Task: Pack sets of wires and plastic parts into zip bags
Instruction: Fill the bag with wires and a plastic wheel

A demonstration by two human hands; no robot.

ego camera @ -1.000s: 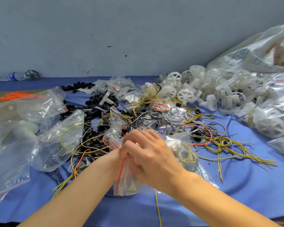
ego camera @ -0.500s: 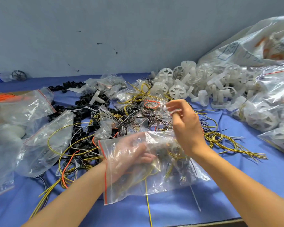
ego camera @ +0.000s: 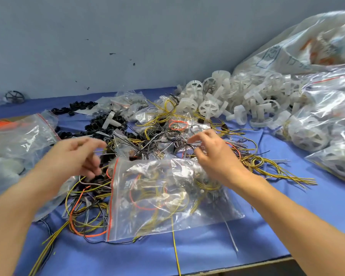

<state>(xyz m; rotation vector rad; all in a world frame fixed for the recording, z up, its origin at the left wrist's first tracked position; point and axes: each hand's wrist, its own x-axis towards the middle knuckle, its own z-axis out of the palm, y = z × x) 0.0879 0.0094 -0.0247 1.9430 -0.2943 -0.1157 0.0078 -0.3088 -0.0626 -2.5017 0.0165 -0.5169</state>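
Head cam: filled zip bag (ego camera: 167, 196) lies flat on the blue table (ego camera: 287, 216), red seal edge to the left, between both hands. Left hand (ego camera: 74, 156) is blurred, fingers loosely curled, gripping nothing. Right hand (ego camera: 215, 156) is over the wire tangle (ego camera: 157, 140); I can't tell if it pinches a wire. White plastic wheels (ego camera: 209, 108) are piled behind.

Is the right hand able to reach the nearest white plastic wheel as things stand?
Probably yes. The right hand is over the tangled wires, and the white wheel lies just beyond it, uncovered, with only low wires between them.
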